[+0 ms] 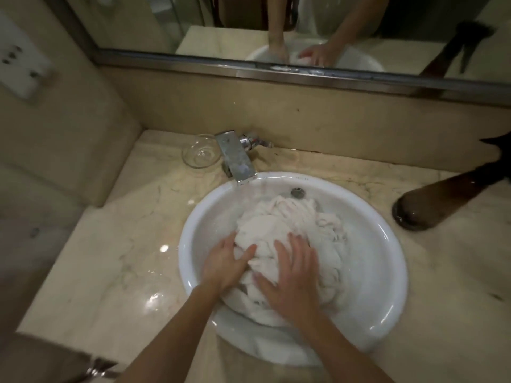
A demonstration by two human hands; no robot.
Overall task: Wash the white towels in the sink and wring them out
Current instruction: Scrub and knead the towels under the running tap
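Observation:
A heap of wet white towels [287, 225] fills the round white sink [387, 261] set into a marble counter. My left hand [224, 265] rests on the heap's near left side, fingers spread and pressing into the cloth. My right hand [290, 280] lies flat on the near middle of the heap, fingers apart. Neither hand is clenched around the cloth. The metal faucet [235, 158] stands at the sink's far left rim, and the drain overflow [298, 192] shows just behind the towels.
A clear glass dish [200, 154] sits left of the faucet. A dark brown vase-like object [437, 203] lies at the counter's right. A mirror [276, 29] runs along the back wall. A glass object [154, 297] stands on the near left counter.

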